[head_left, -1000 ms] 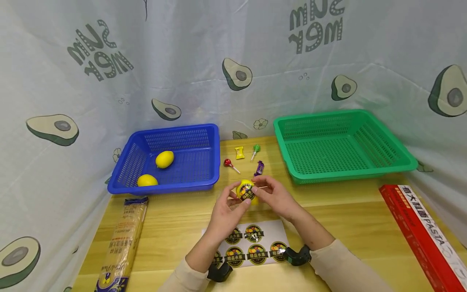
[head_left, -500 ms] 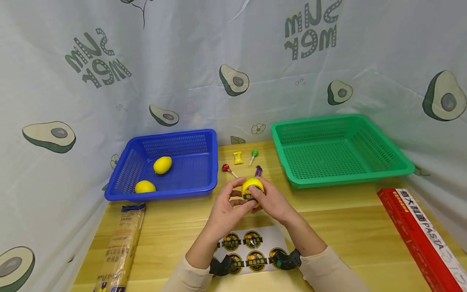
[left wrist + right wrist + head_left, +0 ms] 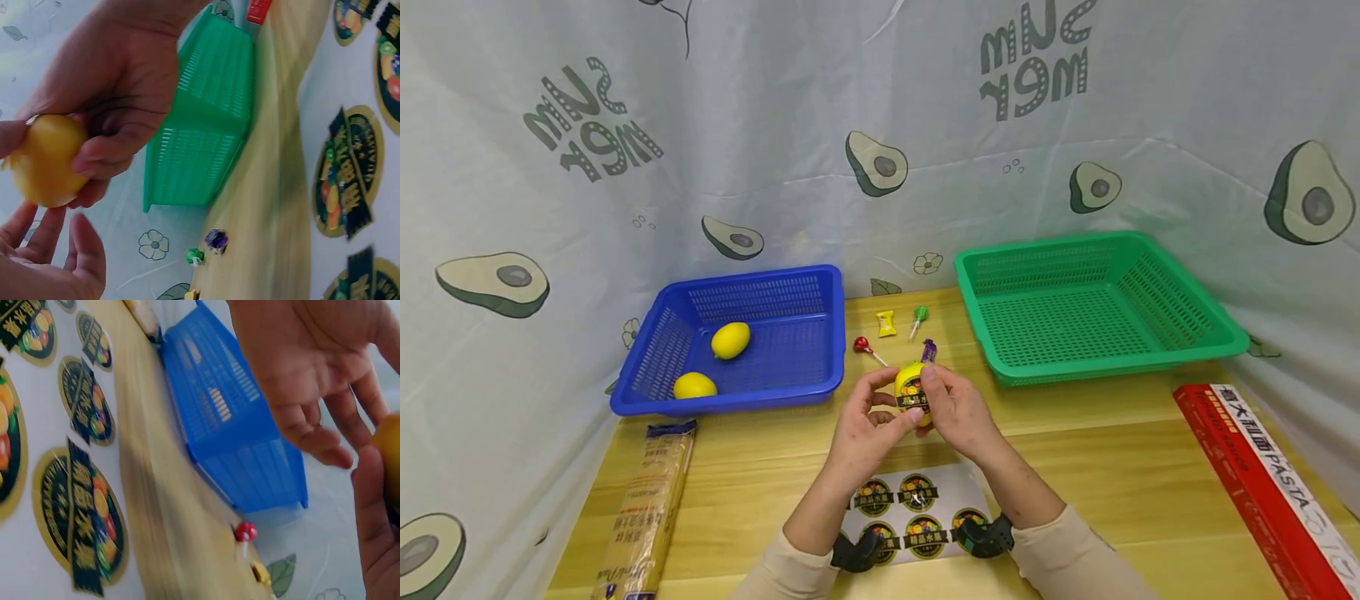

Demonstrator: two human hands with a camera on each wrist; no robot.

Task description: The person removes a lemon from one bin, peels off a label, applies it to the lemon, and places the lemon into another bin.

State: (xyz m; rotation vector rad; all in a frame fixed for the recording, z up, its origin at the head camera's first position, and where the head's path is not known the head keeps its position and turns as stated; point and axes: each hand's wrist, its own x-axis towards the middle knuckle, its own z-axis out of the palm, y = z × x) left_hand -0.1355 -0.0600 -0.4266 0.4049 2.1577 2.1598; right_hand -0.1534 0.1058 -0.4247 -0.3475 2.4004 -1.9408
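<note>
1. Holding the lemon (image 3: 912, 390) above the middle of the desk (image 3: 1112, 442), my left hand (image 3: 863, 427) cups it with curled fingers from 8 o'clock, and my right hand (image 3: 957, 410) closes on it from 4 o'clock, thumb on the round sticker (image 3: 913, 395) on its front.
2. I judge the lemon light and firm, its smooth skin a little slippery; the wide middle, away from the sticker, seems the best place to grip.
3. On the wooden desk, the sticker sheet (image 3: 917, 510) lies at 6 o'clock under my wrists, and small candies (image 3: 889, 323) at 12.
4. At 10 o'clock the blue basket (image 3: 820, 279) has two lemons (image 3: 731, 340); at 2 o'clock stands the green basket (image 3: 1217, 329).
5. An avocado-print curtain (image 3: 880, 125) closes the room behind.
</note>
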